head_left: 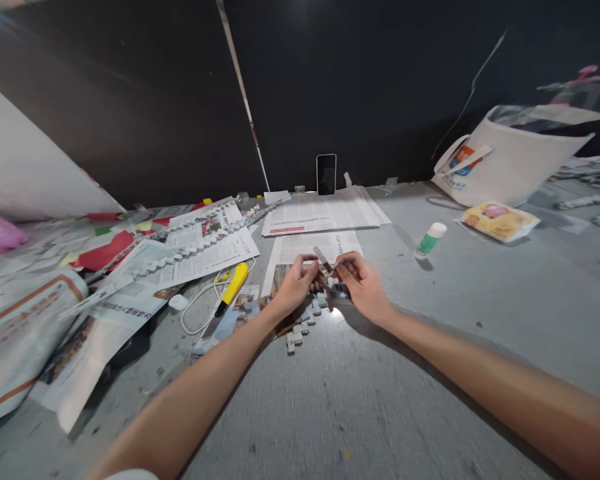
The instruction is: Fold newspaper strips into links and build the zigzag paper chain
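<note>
A zigzag chain of folded newspaper (305, 327) runs from the grey tabletop up to my two hands. My left hand (303, 280) is closed with its fingers bent around the chain's upper end. Opposite it, my right hand (357, 280) pinches the same end. A narrow printed paper strip (323, 259) sticks up at a slant between the hands. Fingers partly hide where the strip meets the chain. Under and behind my left hand lie newspaper sheets (280, 253).
A yellow utility knife (235, 287) and white cable (193, 330) lie on the left, near longer paper chains (195, 250). A phone (326, 175) stands behind stacked newspapers (320, 213). On the right are a glue stick (430, 241), a tissue packet (500, 222) and a white bag (515, 160).
</note>
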`<state>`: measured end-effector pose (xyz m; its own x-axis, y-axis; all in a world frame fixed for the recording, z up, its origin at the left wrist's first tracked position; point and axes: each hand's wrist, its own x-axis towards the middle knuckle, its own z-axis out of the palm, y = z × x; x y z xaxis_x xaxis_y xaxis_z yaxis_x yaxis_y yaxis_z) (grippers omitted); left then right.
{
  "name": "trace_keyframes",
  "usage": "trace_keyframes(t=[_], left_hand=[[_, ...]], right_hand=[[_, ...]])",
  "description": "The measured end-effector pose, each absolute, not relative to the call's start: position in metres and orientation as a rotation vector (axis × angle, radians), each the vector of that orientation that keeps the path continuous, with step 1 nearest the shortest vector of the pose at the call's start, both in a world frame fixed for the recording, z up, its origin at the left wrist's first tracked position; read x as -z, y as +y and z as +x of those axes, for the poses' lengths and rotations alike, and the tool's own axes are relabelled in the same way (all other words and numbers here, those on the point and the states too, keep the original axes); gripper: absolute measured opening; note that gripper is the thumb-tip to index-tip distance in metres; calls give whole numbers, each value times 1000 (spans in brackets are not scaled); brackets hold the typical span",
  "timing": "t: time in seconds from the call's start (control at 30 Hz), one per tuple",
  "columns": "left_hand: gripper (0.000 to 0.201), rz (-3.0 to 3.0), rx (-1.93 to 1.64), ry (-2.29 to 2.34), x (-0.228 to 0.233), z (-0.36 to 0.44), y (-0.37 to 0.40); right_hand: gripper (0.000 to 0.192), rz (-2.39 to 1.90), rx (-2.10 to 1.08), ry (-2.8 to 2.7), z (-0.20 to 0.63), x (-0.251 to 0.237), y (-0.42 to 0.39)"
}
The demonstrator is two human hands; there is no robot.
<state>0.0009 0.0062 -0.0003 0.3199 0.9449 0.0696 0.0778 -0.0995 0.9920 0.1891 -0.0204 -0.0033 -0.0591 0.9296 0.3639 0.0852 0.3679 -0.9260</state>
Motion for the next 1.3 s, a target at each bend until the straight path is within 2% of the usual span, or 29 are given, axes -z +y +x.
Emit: trace_keyframes(t=[0.07,0.33,0.63,0.97,1.3], left_hand=[[57,1580,-906,998,0,1,6],[47,1736,-876,1061,-4,-1,5],[48,1686,-917,1079,-2,-3,8],[48,1514,-1074,1149,-3,-4,8],[48,1622,-1025,1093,-7,-2,2]], right_hand=[[26,-927,-910,-1474,189,2,-20],[23,-853,-922,-1576,187,-1,-20],[14,-844,-802,-1687,191,0,-20],[17,-1035,-728,-1675,192,1,-17],[21,-1156,-699,-1741,190,-1,-16]])
